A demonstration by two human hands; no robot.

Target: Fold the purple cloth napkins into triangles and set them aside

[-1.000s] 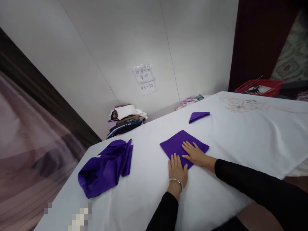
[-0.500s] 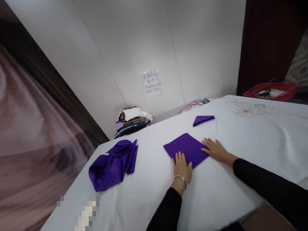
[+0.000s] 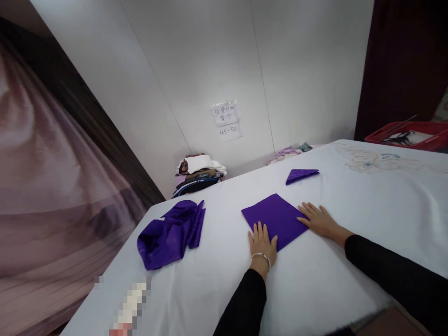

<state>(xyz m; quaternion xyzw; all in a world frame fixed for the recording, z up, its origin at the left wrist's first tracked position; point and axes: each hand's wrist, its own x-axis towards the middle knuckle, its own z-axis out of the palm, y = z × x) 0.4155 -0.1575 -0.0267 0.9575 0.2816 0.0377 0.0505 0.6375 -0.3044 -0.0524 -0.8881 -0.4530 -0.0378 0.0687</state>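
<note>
Square (image 3: 276,218) lies flat on the tabletop (image 3: 315,284), right of centre in the frame; left hand (image 3: 262,243) spread over its lower-left edge, right hand (image 3: 318,220) flat at its right corner, neither gripping; cloth presumably light, limp, slippery; best pinched at the upper corner, layers together.

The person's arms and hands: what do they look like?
Plain black sleeves reach nearly to the wrists. The left hand is ungloved, with a slim, silvery bracelet round its wrist. The right hand is ungloved too, and no bracelet shows there.
</note>
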